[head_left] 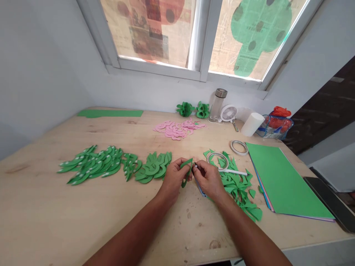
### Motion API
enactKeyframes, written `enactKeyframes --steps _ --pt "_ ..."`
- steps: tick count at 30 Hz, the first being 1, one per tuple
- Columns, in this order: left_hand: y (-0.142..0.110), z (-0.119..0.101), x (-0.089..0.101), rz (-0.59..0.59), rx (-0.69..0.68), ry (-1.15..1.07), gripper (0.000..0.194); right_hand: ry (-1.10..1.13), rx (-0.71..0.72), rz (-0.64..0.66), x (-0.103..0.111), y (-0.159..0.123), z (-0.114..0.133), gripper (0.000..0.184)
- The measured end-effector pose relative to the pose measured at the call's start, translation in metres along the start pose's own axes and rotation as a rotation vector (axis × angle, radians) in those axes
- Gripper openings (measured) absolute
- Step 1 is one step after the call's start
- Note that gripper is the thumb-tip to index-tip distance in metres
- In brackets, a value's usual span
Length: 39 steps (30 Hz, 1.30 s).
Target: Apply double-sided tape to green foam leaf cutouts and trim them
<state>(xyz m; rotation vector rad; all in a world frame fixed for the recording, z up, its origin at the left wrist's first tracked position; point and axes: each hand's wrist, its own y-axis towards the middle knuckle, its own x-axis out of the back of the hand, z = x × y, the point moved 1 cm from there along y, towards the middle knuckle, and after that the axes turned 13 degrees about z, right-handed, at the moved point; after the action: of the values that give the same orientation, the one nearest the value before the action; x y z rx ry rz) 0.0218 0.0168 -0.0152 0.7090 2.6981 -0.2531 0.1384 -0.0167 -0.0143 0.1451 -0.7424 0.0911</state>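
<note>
My left hand (175, 176) pinches a cut green paper piece (186, 162), which stands up between thumb and fingers. Close beside it, my right hand (208, 177) is closed around a slim tool (200, 187) with a dark tip and a bluish body; the fingers hide most of it, so its exact kind is unclear. The tip is near the paper's edge; contact cannot be made out. Left of my hands lies a heap of curved green paper cutouts (155, 166). Green paper scraps (235, 184) are strewn to the right, partly behind my right forearm.
Green pieces with white patches (97, 162) lie left. Pink cutouts (179, 128) and folded green paper shapes (185, 109) sit farther back. Tape rolls (239, 147), a white stick (235, 171) and a coloured paper stack (285, 177) are right; a bottle (217, 105) and fan (229, 113) stand behind.
</note>
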Motion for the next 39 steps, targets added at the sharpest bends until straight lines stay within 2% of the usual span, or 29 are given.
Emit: enactKeyframes --steps 39 --pt "-0.0008 -0.0002 -0.0007 -0.006 -0.015 -0.017 0.019 -0.004 0.011 -0.009 0.0016 0.0001 0.0017 0.021"
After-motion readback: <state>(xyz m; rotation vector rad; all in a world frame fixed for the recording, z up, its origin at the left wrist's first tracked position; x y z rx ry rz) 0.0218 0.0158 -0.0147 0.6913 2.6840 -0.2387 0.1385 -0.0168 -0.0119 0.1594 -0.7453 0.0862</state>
